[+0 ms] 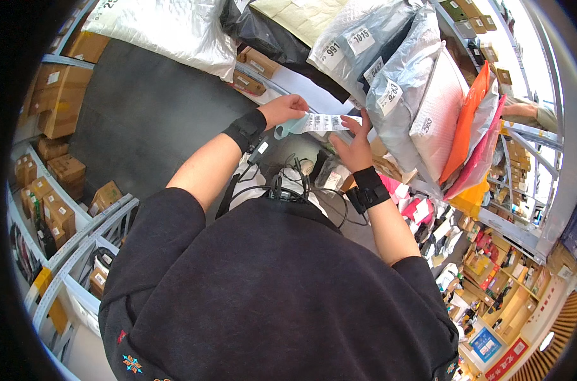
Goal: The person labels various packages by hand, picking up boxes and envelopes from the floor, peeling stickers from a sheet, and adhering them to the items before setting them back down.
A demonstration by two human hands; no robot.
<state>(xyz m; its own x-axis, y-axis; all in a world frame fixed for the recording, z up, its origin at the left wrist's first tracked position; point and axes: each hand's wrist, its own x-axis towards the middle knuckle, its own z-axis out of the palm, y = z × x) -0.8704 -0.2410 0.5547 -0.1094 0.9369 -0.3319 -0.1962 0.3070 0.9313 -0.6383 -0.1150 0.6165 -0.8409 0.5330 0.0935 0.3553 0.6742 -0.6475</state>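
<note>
Between my hands stretches a strip of white printed labels (324,122) on pale green backing paper, its loose left end curling down. My left hand (284,112) pinches the strip near its left part. At the other end, my right hand (356,145) has its fingertips on the strip, with the thumb lower and apart. Just beyond my right hand stand grey plastic mailing bags (398,112) bearing number stickers. A white bubble mailer (438,107) leans next to them. Both wrists wear black bands.
Orange (468,121) and pink (479,155) mailers stand at the right. A large white bag (164,33) and black bag (269,35) lie ahead. Cardboard boxes (62,100) fill metal shelving (74,247) on the left. Another person's arm (521,112) shows at far right. Cables (298,185) hang before me.
</note>
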